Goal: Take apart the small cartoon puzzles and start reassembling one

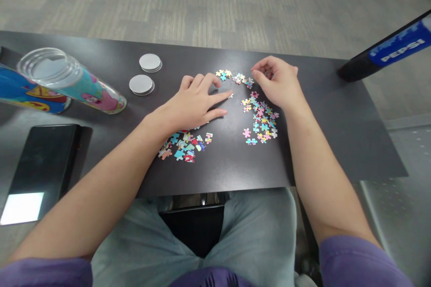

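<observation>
Over the middle of the dark table, my left hand (195, 101) is spread palm down, its index fingertip at a small jigsaw piece (230, 96). Below its wrist lies a pile of loose jigsaw pieces (182, 145), partly covered by the forearm. My right hand (278, 81) is curled with thumb and fingers together; whatever may be between them is too small to make out. Just left of its fingertips runs a short row of pieces (239, 79), with another cluster (222, 74) beyond my left fingers. A larger group of pieces (262, 119) is spread below my right hand.
White round lids (150, 62) lie stacked in two piles at the back left. Clear-topped printed canisters (97, 92) stand at the left, near a black tablet-like device (40, 161). A tall Pepsi-labelled cylinder (363, 65) stands at the table's right end.
</observation>
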`<control>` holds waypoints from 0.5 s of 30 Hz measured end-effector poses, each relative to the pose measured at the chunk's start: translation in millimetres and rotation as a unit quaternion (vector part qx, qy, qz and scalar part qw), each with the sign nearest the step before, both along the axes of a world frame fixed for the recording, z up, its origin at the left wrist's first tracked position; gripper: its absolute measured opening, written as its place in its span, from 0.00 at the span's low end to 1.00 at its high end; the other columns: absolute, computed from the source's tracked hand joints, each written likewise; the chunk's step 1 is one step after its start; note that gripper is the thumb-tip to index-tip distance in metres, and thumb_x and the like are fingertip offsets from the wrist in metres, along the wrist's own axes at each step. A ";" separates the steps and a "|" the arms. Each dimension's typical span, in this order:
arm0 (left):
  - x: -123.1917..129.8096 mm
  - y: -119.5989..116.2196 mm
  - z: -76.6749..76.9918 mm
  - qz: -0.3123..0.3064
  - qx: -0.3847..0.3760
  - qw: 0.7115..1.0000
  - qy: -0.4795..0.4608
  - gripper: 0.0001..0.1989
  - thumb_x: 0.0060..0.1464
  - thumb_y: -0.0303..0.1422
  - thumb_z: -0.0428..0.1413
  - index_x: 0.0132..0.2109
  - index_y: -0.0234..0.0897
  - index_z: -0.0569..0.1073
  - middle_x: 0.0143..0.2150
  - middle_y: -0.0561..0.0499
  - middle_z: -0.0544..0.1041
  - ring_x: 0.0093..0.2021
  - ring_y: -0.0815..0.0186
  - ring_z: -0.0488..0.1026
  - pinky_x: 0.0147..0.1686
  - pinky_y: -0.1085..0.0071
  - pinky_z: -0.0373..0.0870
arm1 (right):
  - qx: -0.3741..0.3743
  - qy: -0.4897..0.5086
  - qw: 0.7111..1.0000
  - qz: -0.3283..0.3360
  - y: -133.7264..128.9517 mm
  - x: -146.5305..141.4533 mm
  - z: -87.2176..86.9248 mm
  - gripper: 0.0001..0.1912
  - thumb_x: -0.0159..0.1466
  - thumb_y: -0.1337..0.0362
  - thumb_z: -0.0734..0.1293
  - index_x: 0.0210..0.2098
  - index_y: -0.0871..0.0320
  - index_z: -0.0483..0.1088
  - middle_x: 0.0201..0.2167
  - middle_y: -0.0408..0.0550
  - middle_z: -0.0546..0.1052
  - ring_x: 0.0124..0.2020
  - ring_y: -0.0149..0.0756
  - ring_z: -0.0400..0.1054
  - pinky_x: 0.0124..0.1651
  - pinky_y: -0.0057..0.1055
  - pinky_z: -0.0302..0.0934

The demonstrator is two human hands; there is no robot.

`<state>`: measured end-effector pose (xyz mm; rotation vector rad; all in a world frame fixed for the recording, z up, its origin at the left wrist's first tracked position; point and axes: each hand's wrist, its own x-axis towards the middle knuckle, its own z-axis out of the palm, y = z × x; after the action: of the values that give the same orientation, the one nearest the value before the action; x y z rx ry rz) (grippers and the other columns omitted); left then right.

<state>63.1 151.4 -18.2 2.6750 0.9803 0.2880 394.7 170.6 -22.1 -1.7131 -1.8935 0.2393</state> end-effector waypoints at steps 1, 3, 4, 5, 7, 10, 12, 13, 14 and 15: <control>-0.8 0.2 0.5 0.001 0.002 1.000 0.001 0.32 0.90 0.54 0.57 0.89 0.55 0.80 0.86 0.34 0.73 0.80 0.28 0.73 0.83 0.29 0.60 | -0.006 0.007 1.000 -0.012 -0.8 0.3 2.5 0.07 0.81 0.53 0.75 0.51 0.47 0.84 0.47 0.50 0.89 0.46 0.55 0.84 0.79 0.69 0.68; -3.2 1.8 1.9 0.000 0.007 1.000 -0.007 0.29 0.89 0.54 0.59 0.85 0.56 0.84 0.84 0.35 0.75 0.79 0.29 0.73 0.82 0.29 0.60 | -0.012 0.016 1.000 -0.020 -2.3 2.5 7.6 0.07 0.79 0.52 0.77 0.50 0.46 0.84 0.47 0.49 0.90 0.47 0.57 0.83 0.78 0.71 0.67; -4.3 2.9 2.5 -0.002 0.011 1.000 -0.014 0.27 0.89 0.54 0.60 0.82 0.56 0.87 0.83 0.35 0.77 0.79 0.29 0.73 0.82 0.29 0.59 | -0.015 0.019 0.999 -0.022 -2.6 4.1 9.6 0.08 0.77 0.51 0.79 0.49 0.46 0.84 0.47 0.49 0.90 0.47 0.57 0.83 0.78 0.71 0.67; -5.0 3.9 2.9 -0.002 0.014 1.000 -0.021 0.26 0.88 0.54 0.61 0.80 0.56 0.88 0.82 0.36 0.78 0.79 0.30 0.73 0.83 0.29 0.58 | -0.018 0.022 0.999 -0.023 -2.7 5.9 10.9 0.09 0.76 0.50 0.79 0.49 0.46 0.84 0.46 0.49 0.90 0.46 0.58 0.83 0.78 0.72 0.67; -4.3 4.7 3.3 0.002 0.017 0.999 -0.034 0.26 0.88 0.54 0.61 0.80 0.55 0.89 0.81 0.36 0.79 0.78 0.30 0.73 0.83 0.29 0.58 | -0.023 0.021 0.999 -0.025 -2.1 9.2 11.9 0.09 0.75 0.50 0.81 0.48 0.46 0.84 0.46 0.49 0.89 0.46 0.58 0.82 0.78 0.74 0.65; 1.8 2.1 2.6 0.007 0.007 0.999 -0.036 0.32 0.88 0.54 0.60 0.86 0.50 0.82 0.85 0.33 0.77 0.81 0.28 0.72 0.83 0.29 0.59 | -0.035 0.014 0.999 -0.011 -0.8 11.8 11.0 0.09 0.75 0.52 0.82 0.47 0.46 0.84 0.46 0.49 0.88 0.46 0.54 0.80 0.77 0.73 0.64; 6.4 -0.8 2.1 0.004 -0.002 1.000 -0.028 0.33 0.88 0.53 0.59 0.88 0.48 0.81 0.88 0.31 0.74 0.83 0.25 0.70 0.84 0.28 0.59 | -0.045 0.010 0.999 0.010 -0.6 13.4 10.3 0.09 0.75 0.52 0.83 0.48 0.45 0.85 0.47 0.49 0.88 0.46 0.52 0.79 0.74 0.71 0.66; 7.9 -2.0 2.1 0.003 -0.005 1.000 -0.026 0.33 0.87 0.53 0.60 0.88 0.48 0.81 0.88 0.31 0.74 0.83 0.24 0.70 0.84 0.27 0.59 | -0.051 0.008 0.998 0.022 -0.7 14.7 10.1 0.08 0.74 0.52 0.83 0.49 0.44 0.86 0.47 0.49 0.87 0.45 0.52 0.79 0.72 0.70 0.67; 8.7 -2.6 2.3 0.004 -0.007 1.000 -0.027 0.32 0.87 0.53 0.60 0.86 0.48 0.83 0.88 0.32 0.74 0.83 0.24 0.70 0.84 0.27 0.59 | -0.053 0.006 0.998 0.033 -0.8 16.6 10.0 0.08 0.74 0.53 0.83 0.50 0.44 0.86 0.48 0.50 0.87 0.44 0.51 0.79 0.70 0.69 0.69; 8.7 -2.6 2.7 0.007 -0.007 0.999 -0.030 0.31 0.87 0.53 0.61 0.85 0.49 0.84 0.87 0.33 0.75 0.83 0.25 0.70 0.84 0.28 0.59 | -0.052 0.000 0.997 0.048 -1.0 19.2 9.8 0.08 0.74 0.54 0.83 0.50 0.45 0.87 0.49 0.50 0.87 0.43 0.51 0.79 0.67 0.68 0.71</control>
<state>71.8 148.8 -15.4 2.6320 0.9788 0.3613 413.9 169.6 -12.3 -1.6904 -1.9966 0.3819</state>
